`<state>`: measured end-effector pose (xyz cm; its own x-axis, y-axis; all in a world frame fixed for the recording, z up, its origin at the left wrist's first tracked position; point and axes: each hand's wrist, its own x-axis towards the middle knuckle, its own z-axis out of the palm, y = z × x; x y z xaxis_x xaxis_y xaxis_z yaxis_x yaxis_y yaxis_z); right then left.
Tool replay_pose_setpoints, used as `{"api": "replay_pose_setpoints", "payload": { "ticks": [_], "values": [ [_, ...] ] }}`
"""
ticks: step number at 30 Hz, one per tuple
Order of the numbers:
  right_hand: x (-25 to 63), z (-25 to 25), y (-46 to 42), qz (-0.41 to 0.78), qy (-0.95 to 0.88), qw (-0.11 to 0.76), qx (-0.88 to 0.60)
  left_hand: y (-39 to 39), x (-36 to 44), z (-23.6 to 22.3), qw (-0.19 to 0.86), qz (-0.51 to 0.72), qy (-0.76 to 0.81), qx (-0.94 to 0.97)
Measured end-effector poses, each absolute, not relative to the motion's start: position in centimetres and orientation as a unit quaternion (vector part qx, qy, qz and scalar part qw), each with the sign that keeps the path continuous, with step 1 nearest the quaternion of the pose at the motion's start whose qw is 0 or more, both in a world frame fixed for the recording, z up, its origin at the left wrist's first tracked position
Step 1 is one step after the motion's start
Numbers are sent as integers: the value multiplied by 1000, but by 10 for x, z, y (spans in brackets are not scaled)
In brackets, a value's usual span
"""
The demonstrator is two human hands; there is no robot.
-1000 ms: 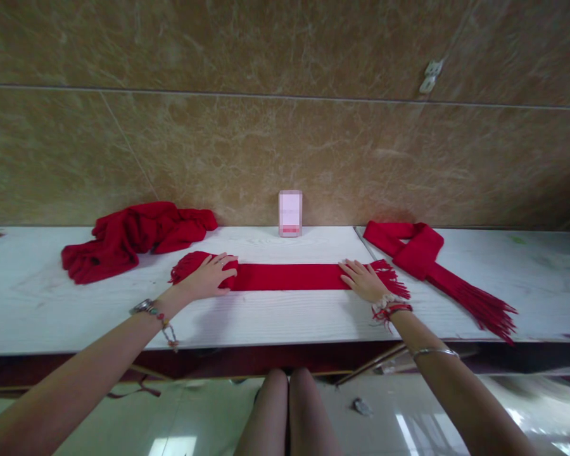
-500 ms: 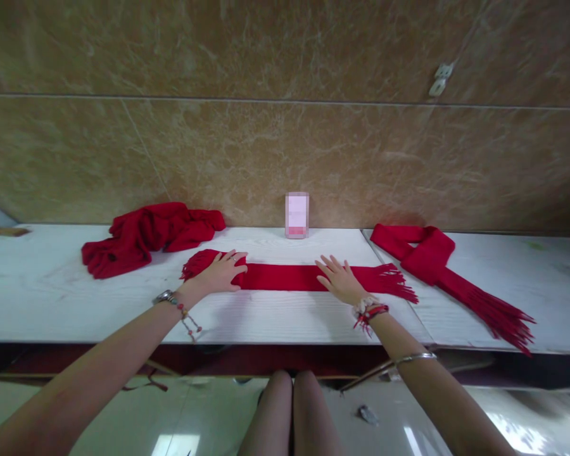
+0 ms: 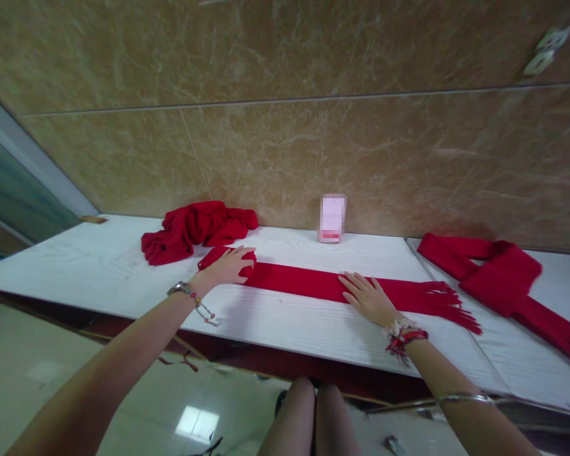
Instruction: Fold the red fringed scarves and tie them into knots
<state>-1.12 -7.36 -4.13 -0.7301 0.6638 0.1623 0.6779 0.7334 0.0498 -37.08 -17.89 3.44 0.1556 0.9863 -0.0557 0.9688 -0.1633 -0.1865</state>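
Observation:
A fringed red scarf lies stretched along the white tabletop, its left end gathered into a thicker folded bundle. Over that bundle is my left hand, fingers curled round its right edge and thumb on the near side. My right hand rests flat on the scarf's single layer, fingers stretched out, short of the fringe at the right end. Behind the bundle sits a crumpled red cloth. To the right, another red scarf lies looped over itself.
A phone with a blurred screen leans upright against the brown marbled wall. The white table has a seam right of the middle. A small wooden piece lies at its far left. A socket is on the wall.
My view has turned left and tilted, so the table slants and things sit further right. My hands stay on the scarf at about the same places.

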Motion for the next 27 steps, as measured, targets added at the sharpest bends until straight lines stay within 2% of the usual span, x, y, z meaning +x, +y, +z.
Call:
{"api": "replay_pose_setpoints", "payload": {
  "ticks": [14,21,27],
  "values": [
    [45,-62,-56,-106,-930,94,-339,-236,-467,30,42,99,-686,-720],
    [43,-60,-55,-84,-933,72,-342,-236,-464,28,10,91,-702,-706],
    [13,-48,-70,-57,-925,49,-372,-239,-469,28,28,100,-710,-696]
  ]
}}
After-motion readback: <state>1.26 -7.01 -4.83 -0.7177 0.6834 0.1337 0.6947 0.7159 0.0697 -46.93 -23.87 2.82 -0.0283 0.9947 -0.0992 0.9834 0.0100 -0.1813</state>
